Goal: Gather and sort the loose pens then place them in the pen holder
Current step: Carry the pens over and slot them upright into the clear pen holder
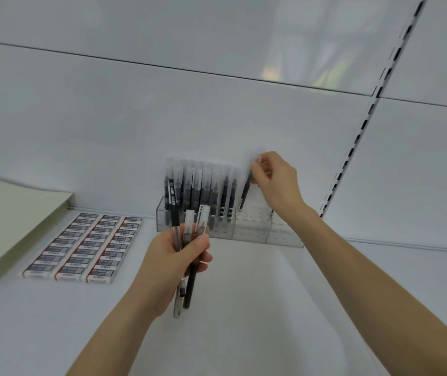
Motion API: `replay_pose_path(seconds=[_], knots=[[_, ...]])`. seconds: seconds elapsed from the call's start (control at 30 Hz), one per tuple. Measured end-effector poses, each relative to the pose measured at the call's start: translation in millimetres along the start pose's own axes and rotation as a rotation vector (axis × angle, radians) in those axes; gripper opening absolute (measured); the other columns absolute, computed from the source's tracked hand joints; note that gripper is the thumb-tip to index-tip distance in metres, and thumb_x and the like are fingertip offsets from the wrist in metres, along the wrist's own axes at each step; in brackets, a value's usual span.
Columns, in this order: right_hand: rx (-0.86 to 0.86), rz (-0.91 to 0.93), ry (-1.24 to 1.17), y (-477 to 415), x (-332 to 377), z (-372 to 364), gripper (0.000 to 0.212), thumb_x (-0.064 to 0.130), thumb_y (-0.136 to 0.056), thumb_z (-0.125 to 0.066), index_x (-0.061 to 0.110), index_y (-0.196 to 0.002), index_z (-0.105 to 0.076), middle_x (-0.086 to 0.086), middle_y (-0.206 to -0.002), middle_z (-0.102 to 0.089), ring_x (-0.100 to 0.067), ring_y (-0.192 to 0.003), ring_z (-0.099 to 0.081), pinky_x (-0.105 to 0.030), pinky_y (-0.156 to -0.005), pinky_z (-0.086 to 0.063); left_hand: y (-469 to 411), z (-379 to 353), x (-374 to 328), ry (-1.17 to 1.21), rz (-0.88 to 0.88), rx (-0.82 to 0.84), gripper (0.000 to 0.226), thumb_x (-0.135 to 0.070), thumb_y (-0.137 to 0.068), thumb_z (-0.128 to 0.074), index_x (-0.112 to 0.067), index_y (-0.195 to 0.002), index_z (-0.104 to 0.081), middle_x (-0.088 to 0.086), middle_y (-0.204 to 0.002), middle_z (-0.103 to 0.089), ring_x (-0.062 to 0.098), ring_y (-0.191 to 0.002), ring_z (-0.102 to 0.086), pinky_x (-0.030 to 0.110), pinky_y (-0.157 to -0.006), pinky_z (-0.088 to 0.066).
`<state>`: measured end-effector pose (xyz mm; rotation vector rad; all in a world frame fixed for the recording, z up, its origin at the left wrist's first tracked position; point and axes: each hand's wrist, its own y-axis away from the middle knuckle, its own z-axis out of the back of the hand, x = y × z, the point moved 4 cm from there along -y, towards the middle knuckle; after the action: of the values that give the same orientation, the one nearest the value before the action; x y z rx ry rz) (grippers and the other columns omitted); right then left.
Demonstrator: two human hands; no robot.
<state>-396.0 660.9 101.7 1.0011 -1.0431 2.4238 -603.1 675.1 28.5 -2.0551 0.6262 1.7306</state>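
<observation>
A clear acrylic pen holder [252,229] stands against the shelf's back wall, with several black pens with clear caps [203,183] upright in its left slots. My left hand [175,263] grips a bunch of three pens [189,278] in front of the holder, their caps pointing up. My right hand [274,180] pinches the cap end of one black pen [245,194] whose lower tip sits at a slot just right of the filled row. The holder's right slots hold nothing.
Rows of boxed erasers [86,245] lie on the white shelf [244,308] to the left. A pale green stack of notebooks [8,223] lies at the far left. A slotted upright rail [358,137] runs up the wall on the right.
</observation>
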Motion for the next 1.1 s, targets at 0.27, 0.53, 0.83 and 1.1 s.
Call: replay_pose_path(seconds=[0.27, 0.53, 0.83, 1.1], knots=[[0.173, -0.113, 0.164, 10, -17, -18, 0.029, 0.029, -0.089, -0.058, 0.003, -0.104, -0.06, -0.013, -0.095, -0.069, -0.026, -0.09, -0.065, -0.04, -0.087, -0.051, 5, -4, -6, 0.021, -0.023, 0.039, 0.01, -0.014, -0.089, -0.053, -0.009, -0.095, -0.06, 0.003, -0.077, -0.074, 0.012, -0.06, -0.068, 0.02, -0.053, -0.054], [0.402, -0.17, -0.297, 73, 21, 0, 0.01, 0.032, -0.084, -0.064, 0.025, -0.08, -0.07, 0.008, -0.081, -0.071, -0.003, -0.081, -0.066, -0.022, -0.078, -0.053, 4, -21, -7, 0.007, -0.082, 0.086, 0.009, -0.011, -0.089, -0.052, -0.005, -0.095, -0.055, 0.007, -0.079, -0.074, 0.01, -0.052, -0.061, 0.019, -0.048, -0.049], [-0.003, -0.263, -0.484, 47, 1, 38, 0.009, 0.017, -0.092, -0.055, 0.009, -0.093, -0.059, -0.006, -0.076, -0.067, -0.009, -0.057, -0.067, -0.022, -0.058, -0.057, -2, -17, 2, -0.144, -0.003, 0.004, 0.022, -0.036, -0.091, -0.045, -0.02, -0.097, -0.059, -0.001, -0.064, -0.062, 0.01, -0.051, -0.06, 0.023, -0.051, -0.048], [-0.106, -0.046, -0.063, 13, 2, 28, 0.015, 0.02, -0.094, -0.049, 0.013, -0.103, -0.058, 0.001, -0.081, -0.064, -0.023, -0.082, -0.067, -0.042, -0.083, -0.053, -2, -7, 4, -0.211, 0.023, -0.079, 0.018, -0.022, -0.095, -0.043, -0.013, -0.08, -0.043, -0.001, -0.065, -0.046, 0.009, -0.047, -0.033, 0.02, -0.043, -0.027]])
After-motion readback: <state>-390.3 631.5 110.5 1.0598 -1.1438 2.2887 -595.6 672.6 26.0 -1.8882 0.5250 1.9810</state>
